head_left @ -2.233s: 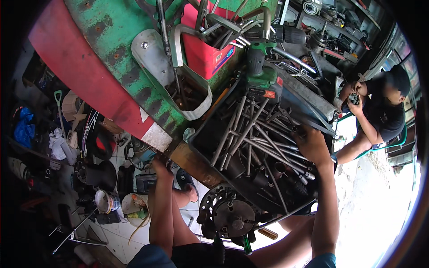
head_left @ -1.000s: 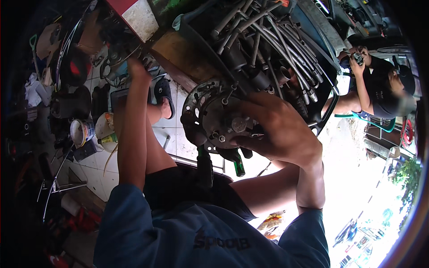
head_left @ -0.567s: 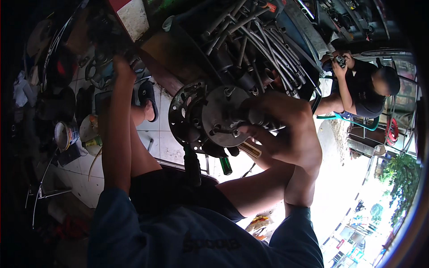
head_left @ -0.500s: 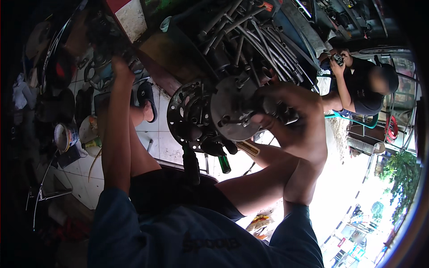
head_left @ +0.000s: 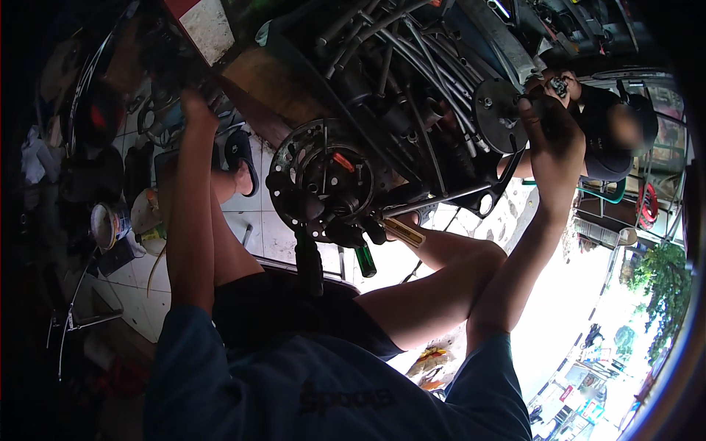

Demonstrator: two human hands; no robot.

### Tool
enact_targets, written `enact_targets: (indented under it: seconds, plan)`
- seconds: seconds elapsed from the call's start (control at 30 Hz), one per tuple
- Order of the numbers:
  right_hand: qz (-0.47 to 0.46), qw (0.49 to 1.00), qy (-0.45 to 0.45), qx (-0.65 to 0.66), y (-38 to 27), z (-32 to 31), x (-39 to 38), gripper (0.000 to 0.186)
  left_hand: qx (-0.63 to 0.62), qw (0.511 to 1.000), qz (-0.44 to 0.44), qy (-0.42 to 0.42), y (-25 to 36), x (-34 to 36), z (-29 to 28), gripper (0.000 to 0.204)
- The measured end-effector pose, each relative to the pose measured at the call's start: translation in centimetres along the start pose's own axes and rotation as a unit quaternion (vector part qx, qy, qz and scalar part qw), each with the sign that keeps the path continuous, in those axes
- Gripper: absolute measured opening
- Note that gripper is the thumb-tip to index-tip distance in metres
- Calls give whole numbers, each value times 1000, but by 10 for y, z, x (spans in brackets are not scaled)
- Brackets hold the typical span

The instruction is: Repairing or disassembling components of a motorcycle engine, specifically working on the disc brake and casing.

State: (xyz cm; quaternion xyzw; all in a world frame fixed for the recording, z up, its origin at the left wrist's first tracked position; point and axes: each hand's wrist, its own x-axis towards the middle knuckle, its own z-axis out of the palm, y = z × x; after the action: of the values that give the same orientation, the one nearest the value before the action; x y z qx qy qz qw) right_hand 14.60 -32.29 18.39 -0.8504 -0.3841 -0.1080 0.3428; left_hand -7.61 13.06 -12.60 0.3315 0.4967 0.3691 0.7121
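Out to the right, my right hand [head_left: 557,143] is closed on a round grey metal disc [head_left: 497,121] with small holes, its thumb near the hub. The disc hangs in front of a pile of metal rods and tubes [head_left: 434,66]. My left hand [head_left: 197,106] reaches forward at the left, beside some dark metal parts; its fingers are lost in shadow. Between my arms stands a round perforated metal holder [head_left: 283,158], with an orange-red piece inside. Several tool handles stick out of its near side, among them a black one [head_left: 309,261], a green one [head_left: 365,259] and a yellow one [head_left: 404,231].
A co-worker [head_left: 607,132] sits at the right, holding a small metal part [head_left: 560,87]. A white tub [head_left: 109,224] stands on the tiled floor at the left, near a metal stand [head_left: 81,320]. Beyond the holder is a dark bin wall [head_left: 309,66].
My right hand has carried the metal disc from above the round holder out to the right, uncovering the holder's inside. My left arm has barely moved.
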Motion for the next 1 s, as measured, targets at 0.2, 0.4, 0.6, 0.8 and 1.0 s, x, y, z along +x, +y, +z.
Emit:
enact_targets:
  seconds: [0.2, 0.4, 0.6, 0.8, 1.0]
  plan:
    - [135, 986, -83, 44, -5, 4, -13, 22, -12, 1000, 0, -5, -5, 4, 5, 47]
    - [118, 990, -58, 43, -6, 9, -13, 20, 2, 996, -7, -91, -14, 37, -11, 43]
    - [120, 983, -139, -20, -26, 14, -10, 25, 3, 995, 4, -99, -13, 46, -18, 43]
    - [20, 973, -225, -42, -35, 28, -20, 21, 20, 998, 7, -52, 5, -12, 16, 53]
    - [72, 966, -234, -79, -24, 26, -16, 28, 46, 999, -8, -28, 19, -28, 20, 57]
